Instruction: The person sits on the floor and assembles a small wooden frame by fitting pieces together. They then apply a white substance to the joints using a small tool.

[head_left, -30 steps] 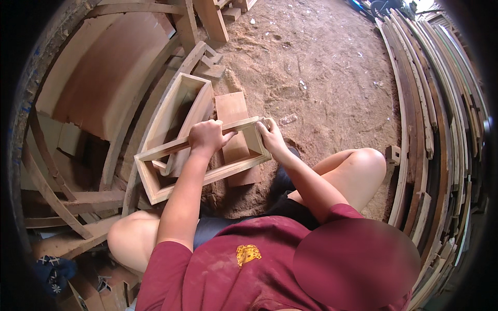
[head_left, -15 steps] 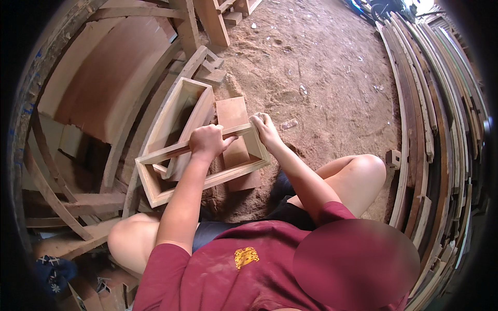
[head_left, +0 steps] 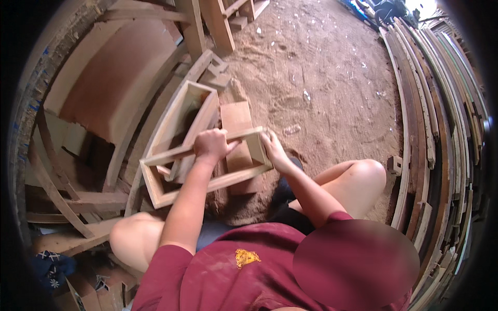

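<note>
A rectangular frame of pale bare wood, open through the middle, is held tilted in front of my lap. My left hand is closed around its far rail, thumb pointing right along the wood. At the frame's right end, my right hand grips the short side near the far corner, its fingertips partly hidden. Behind the frame's left part lies a similar long wooden box, overlapped by the frame. A flat light-brown board lies on the ground beneath the frame, partly covered by it.
Long stacked planks run along the right side. A small wooden block sits beside them. Wooden furniture frames and panels crowd the left. Sandy, dusty ground with scattered bits stretches ahead. A dark blue patterned cloth lies lower left.
My right hand has shifted from over the frame's far right corner to lower along its end, with the fingers straighter. My left hand keeps its grip. The whole view has shifted slightly.
</note>
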`<state>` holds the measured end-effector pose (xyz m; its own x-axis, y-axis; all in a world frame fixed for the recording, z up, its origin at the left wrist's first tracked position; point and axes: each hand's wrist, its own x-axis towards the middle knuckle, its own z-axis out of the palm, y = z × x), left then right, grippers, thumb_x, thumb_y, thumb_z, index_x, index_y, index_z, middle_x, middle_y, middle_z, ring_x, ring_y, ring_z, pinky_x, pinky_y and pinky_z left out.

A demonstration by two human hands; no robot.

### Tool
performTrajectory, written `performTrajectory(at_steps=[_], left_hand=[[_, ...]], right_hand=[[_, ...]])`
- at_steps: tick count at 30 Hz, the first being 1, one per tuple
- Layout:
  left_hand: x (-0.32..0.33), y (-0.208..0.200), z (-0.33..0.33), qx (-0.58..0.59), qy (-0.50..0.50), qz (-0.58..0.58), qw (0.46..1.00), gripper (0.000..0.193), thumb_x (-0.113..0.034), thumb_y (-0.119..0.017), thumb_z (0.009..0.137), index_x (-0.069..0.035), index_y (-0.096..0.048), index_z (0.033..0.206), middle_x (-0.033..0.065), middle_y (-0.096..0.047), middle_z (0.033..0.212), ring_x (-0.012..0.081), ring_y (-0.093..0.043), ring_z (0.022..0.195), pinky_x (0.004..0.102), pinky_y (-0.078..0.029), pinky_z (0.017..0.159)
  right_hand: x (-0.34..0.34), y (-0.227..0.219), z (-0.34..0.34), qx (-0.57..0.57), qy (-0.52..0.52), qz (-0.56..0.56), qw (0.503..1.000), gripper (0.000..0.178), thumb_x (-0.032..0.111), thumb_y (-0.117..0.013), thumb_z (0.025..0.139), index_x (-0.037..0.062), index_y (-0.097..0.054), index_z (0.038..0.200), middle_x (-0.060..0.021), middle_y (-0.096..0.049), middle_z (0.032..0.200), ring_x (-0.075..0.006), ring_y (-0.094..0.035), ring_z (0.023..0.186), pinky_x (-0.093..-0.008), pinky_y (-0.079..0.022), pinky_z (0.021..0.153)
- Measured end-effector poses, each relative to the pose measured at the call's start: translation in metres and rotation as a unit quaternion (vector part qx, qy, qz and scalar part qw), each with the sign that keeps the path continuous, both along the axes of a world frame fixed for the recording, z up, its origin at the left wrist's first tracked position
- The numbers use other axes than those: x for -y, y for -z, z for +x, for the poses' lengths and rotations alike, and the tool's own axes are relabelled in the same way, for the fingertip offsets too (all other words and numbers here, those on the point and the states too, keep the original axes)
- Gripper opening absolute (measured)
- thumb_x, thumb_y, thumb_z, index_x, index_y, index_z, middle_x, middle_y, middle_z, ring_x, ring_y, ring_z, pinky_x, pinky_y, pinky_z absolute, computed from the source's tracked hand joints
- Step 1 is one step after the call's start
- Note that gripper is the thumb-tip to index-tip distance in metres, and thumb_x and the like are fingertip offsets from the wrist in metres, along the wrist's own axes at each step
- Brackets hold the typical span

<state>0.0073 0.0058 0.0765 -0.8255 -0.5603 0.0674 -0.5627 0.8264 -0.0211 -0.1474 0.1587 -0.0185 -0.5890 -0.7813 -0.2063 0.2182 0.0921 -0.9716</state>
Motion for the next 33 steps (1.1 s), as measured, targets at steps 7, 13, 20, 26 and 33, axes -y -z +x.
performTrajectory(at_steps=[7, 13, 20, 26, 33], left_hand=[[0.003, 0.0, -0.007, 0.014, 0.013, 0.012, 1.0, 0.06, -0.072, -0.065, 0.072, -0.013, -0.073, 0.074, 0.0095, -0.07, 0.07, 0.0259, -0.07, 0.063, 0.0401, -0.055, 0.054], [-0.002, -0.017, 0.002, 0.032, -0.007, 0.024, 0.999, 0.057, -0.068, -0.066, 0.074, -0.012, -0.073, 0.078, 0.0103, -0.071, 0.073, 0.027, -0.071, 0.068, 0.0405, -0.057, 0.06], [-0.005, -0.016, 0.006, 0.031, -0.013, 0.009, 0.999, 0.058, -0.069, -0.066, 0.073, -0.012, -0.074, 0.076, 0.0081, -0.071, 0.071, 0.0247, -0.072, 0.065, 0.0391, -0.057, 0.057], [-0.005, -0.006, -0.001, 0.002, 0.013, -0.021, 1.0, 0.056, -0.069, -0.068, 0.072, -0.013, -0.074, 0.072, 0.0078, -0.07, 0.067, 0.0234, -0.071, 0.061, 0.0381, -0.056, 0.054], [-0.001, -0.002, 0.005, 0.009, 0.011, -0.022, 1.0, 0.057, -0.07, -0.067, 0.072, -0.014, -0.074, 0.071, 0.0065, -0.07, 0.066, 0.0225, -0.07, 0.059, 0.0381, -0.055, 0.053]], right_hand=[[0.031, -0.002, -0.027, -0.093, 0.04, 0.046, 0.994, 0.043, 0.037, -0.056, 0.099, 0.0006, -0.054, 0.122, -0.0124, -0.062, 0.107, -0.0189, -0.056, 0.1, -0.0336, -0.046, 0.089], [0.008, -0.001, 0.001, -0.025, 0.035, 0.022, 0.999, 0.036, 0.031, -0.051, 0.102, 0.0002, -0.055, 0.121, -0.0087, -0.063, 0.107, -0.015, -0.058, 0.099, -0.0316, -0.047, 0.085], [0.024, -0.001, -0.006, -0.084, 0.031, 0.054, 0.995, 0.041, 0.036, -0.052, 0.102, 0.0, -0.056, 0.12, -0.0086, -0.061, 0.11, -0.0154, -0.055, 0.103, -0.0319, -0.045, 0.091], [0.019, 0.006, -0.022, -0.067, 0.002, 0.032, 0.997, 0.04, 0.033, -0.052, 0.102, -0.0005, -0.055, 0.123, -0.0087, -0.062, 0.115, -0.016, -0.056, 0.106, -0.031, -0.044, 0.093], [0.012, 0.007, -0.005, -0.038, 0.013, 0.012, 0.999, 0.04, 0.034, -0.051, 0.103, 0.0002, -0.055, 0.123, -0.0069, -0.062, 0.112, -0.0135, -0.056, 0.103, -0.0298, -0.045, 0.09]])
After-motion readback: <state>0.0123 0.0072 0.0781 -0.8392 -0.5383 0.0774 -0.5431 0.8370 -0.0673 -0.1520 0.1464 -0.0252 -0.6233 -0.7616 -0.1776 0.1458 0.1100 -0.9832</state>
